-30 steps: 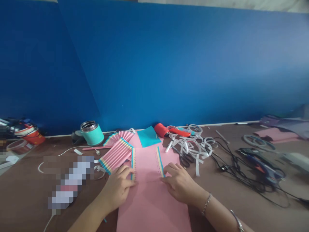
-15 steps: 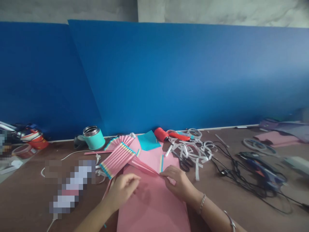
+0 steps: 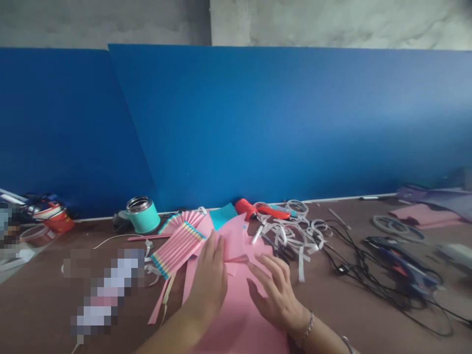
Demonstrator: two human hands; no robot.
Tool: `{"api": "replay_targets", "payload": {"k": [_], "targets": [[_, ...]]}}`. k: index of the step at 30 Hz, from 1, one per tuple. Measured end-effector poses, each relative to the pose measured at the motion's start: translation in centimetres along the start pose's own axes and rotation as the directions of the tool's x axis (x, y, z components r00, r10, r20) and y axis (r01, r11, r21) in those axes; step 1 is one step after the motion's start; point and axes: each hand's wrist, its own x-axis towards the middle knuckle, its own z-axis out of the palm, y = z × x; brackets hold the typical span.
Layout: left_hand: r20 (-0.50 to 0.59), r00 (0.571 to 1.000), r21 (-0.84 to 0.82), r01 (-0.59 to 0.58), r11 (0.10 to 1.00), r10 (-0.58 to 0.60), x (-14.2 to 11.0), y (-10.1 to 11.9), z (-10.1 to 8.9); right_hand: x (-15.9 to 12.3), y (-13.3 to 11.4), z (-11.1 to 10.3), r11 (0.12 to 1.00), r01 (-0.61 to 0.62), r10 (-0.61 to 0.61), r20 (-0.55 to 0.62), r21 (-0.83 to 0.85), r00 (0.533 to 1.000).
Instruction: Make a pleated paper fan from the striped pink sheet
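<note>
My left hand lies with fingers stretched out along the left side of a folded pink paper. My right hand is open, its fingers spread beside the paper's right edge; whether the fingertips touch it I cannot tell. Larger pink sheets lie under both hands. To the left rests a pleated pink paper strip with teal and cream ends. Behind it sits a pleated pink fan. A teal paper lies just beyond the folded piece.
A teal cup stands at the back left. Curled white strips, scissors and a red spool lie right of the papers. Black cables spread further right. A blue partition closes off the back.
My left hand has moved forward and right onto the paper, its fingers straightening. My right hand's fingers have opened from their pinch. The pink paper between them has been turned and now stands partly raised.
</note>
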Motion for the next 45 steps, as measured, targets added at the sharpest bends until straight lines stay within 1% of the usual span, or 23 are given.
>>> {"api": "replay_targets", "payload": {"k": [1,2,4,6,8,10,11,13,15,16,18,20,25,27,29,30,32,35,38,43,45], "targets": [[0.007,1.0,0.043,0.001,0.999,-0.002,-0.2,0.1,0.1,0.1,-0.1,0.1,1.0,0.001,-0.001,-0.003,-0.025,1.0],[0.026,1.0,0.103,0.0,0.995,-0.003,-0.4,0.2,0.2,0.1,-0.2,0.2,1.0,0.003,-0.003,0.031,-0.025,1.0],[0.106,0.994,0.278,-0.047,0.959,0.018,-1.2,0.6,0.5,0.3,-0.2,0.6,1.0,-0.014,0.011,0.153,0.023,0.988],[0.202,0.978,0.39,-0.122,0.913,0.045,-2.0,0.9,0.3,0.4,-0.1,1.0,0.995,-0.051,0.026,0.257,0.091,0.966],[0.294,0.955,0.397,-0.167,0.903,0.047,-2.5,0.9,-0.5,0.3,0.2,1.4,0.989,-0.082,0.038,0.324,0.121,0.945],[0.348,0.937,0.389,-0.138,0.911,-0.007,-2.8,0.4,-1.6,0.1,0.6,1.6,0.986,-0.106,0.049,0.386,0.127,0.921],[0.357,0.934,0.385,-0.125,0.914,-0.023,-2.9,-0.1,-2.2,0.0,0.8,1.6,0.985,-0.116,0.052,0.421,0.128,0.906],[0.358,0.934,0.358,-0.126,0.925,-0.011,-3.1,-1.1,-3.4,-0.2,1.1,1.7,0.983,-0.134,0.055,0.498,0.125,0.866],[0.329,0.944,0.326,-0.095,0.94,-0.018,-3.4,-1.9,-4.1,-0.2,1.2,1.7,0.981,-0.159,0.068,0.56,0.115,0.825],[0.313,0.949,0.307,-0.078,0.948,-0.023,-3.5,-2.3,-4.4,-0.2,1.3,1.7,0.979,-0.173,0.079,0.577,0.109,0.813],[0.286,0.957,0.264,-0.041,0.964,-0.038,-3.6,-2.6,-4.7,-0.2,1.5,1.6,0.974,-0.201,0.102,0.584,0.107,0.805],[0.272,0.961,0.213,-0.005,0.977,-0.055,-3.5,-2.7,-4.9,-0.2,1.8,1.6,0.965,-0.23,0.12,0.572,0.124,0.811],[0.257,0.961,0.073,0.085,0.994,-0.101,-3.0,-3.2,-5.1,0.0,2.4,1.4,0.906,-0.33,0.119,0.589,0.265,0.799],[0.239,0.961,0.019,0.135,0.991,-0.136,-2.9,-3.5,-5.0,0.1,2.6,1.4,0.871,-0.394,0.161,0.588,0.293,0.793],[0.229,0.957,-0.016,0.185,0.983,-0.177,-2.9,-3.8,-4.9,0.1,2.7,1.4,0.844,-0.455,0.224,0.587,0.282,0.778],[0.227,0.955,-0.02,0.202,0.979,-0.192,-2.8,-3.9,-4.9,0.2,2.7,1.5,0.836,-0.476,0.247,0.589,0.272,0.77],[0.22,0.954,-0.003,0.211,0.978,-0.205,-2.8,-4.0,-4.8,0.2,2.7,1.6,0.833,-0.487,0.256,0.598,0.262,0.76],[0.224,0.954,0.037,0.198,0.98,-0.201,-2.9,-3.9,-4.8,0.3,2.7,1.7,0.842,-0.469,0.237,0.598,0.267,0.766],[0.246,0.945,0.05,0.208,0.977,-0.214,-3.0,-3.8,-4.7,0.3,2.7,1.9,0.841,-0.47,0.238,0.599,0.267,0.765],[0.24,0.945,0.072,0.21,0.975,-0.222,-2.7,-3.8,-4.6,0.4,2.7,2.1,0.817,-0.54,0.32,0.617,0.205,0.719],[0.241,0.946,0.079,0.204,0.976,-0.217,-2.6,-3.8,-4.6,0.6,2.6,2.1,0.816,-0.55,0.342,0.619,0.178,0.707]]}}
